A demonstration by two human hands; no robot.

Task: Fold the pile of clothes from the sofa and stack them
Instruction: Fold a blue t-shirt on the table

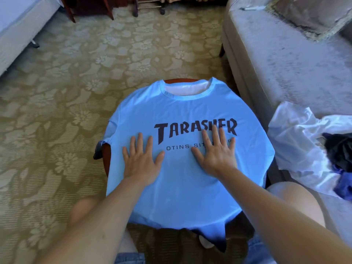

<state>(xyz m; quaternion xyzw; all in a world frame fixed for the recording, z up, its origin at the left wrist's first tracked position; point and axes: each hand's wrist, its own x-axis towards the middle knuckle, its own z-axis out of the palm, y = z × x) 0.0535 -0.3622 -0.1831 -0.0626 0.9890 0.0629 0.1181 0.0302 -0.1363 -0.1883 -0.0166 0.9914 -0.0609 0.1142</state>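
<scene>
Head view: a blue shirt (182, 189) lies print side up on a small round table (105, 156). Its collar is at the far edge and its hem drapes over the near edge. One sleeve (99, 149) hangs off the left edge; the other side falls past the right edge.

The left hand (142, 162) lies flat on the shirt, left of centre, fingers straight and spread. The right hand (215, 155) lies flat just beside it, right of centre, fingers spread over the lower part of the print. Neither hand pinches any cloth.

The rest of the pile (297, 145) sits crumpled on the sofa (276, 63), to the right of the table. No folded stack is in view.

The step looks like smoothing before the first fold. To do it well, the palms should sweep from the centre toward the left and right edges with light, even pressure. The cloth overhangs all round, so a hard push toward one edge could drag the shirt off. The collar is best kept square at the far edge so that the sleeves fold in evenly.
</scene>
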